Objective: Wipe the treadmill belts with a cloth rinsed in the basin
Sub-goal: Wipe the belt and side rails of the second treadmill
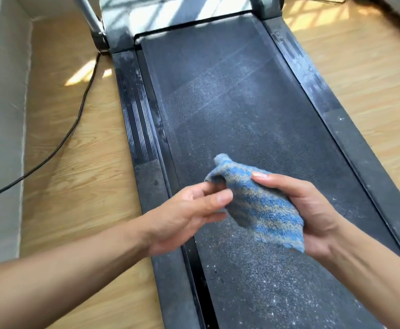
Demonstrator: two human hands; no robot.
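A blue and grey striped cloth (256, 205) is held up above the dark treadmill belt (232, 110), which is dusty with pale streaks and white specks. My right hand (310, 214) grips the cloth from the right, thumb on top and fingers curled under it. My left hand (189, 214) pinches the cloth's left edge between thumb and fingertips. No basin is in view.
Black side rails (137, 115) run along both edges of the belt, and the grey motor cover (170, 13) lies at the far end. A black power cable (63, 136) snakes over the wooden floor (87, 181) on the left, beside a pale wall (1, 138).
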